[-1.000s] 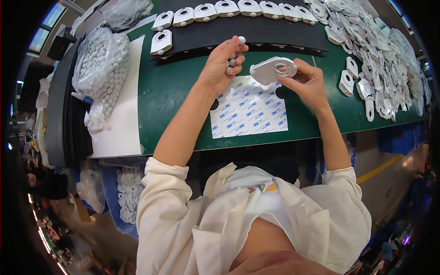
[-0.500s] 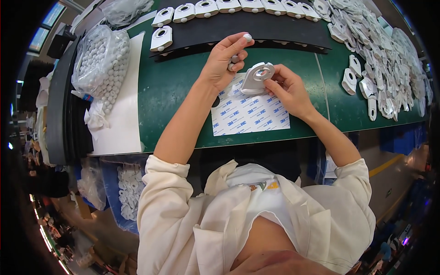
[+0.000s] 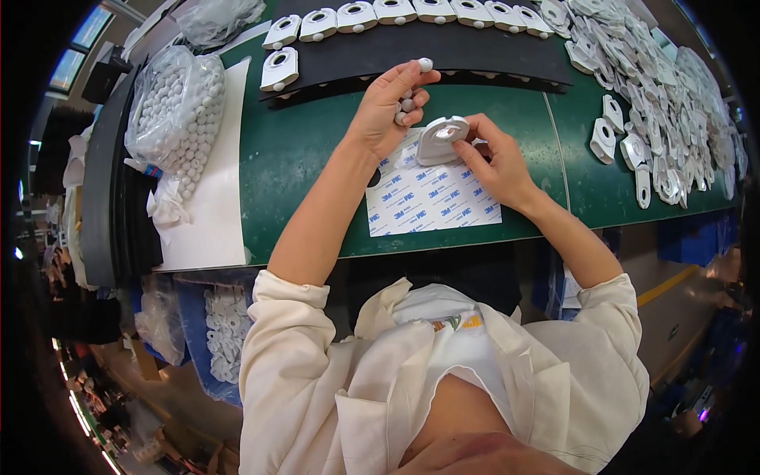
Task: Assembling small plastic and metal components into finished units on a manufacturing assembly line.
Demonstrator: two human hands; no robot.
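Between the thumb and forefinger of my left hand is a small white ball. Several more balls are tucked in its curled lower fingers. My right hand pinches a white plastic part with a round hole, tilted up on edge to the right of the left hand. The ball and the part are apart. Under the part lies a white sheet with blue print, partly covered by it.
Finished-looking white parts line a black foam strip at the back. A clear bag of white balls stands left on white board. Many loose white parts are heaped at right. A blue bin sits below the table edge.
My right hand has tipped the white part and lowered it slightly, towards the left. My left hand stays nearly in place with the balls.
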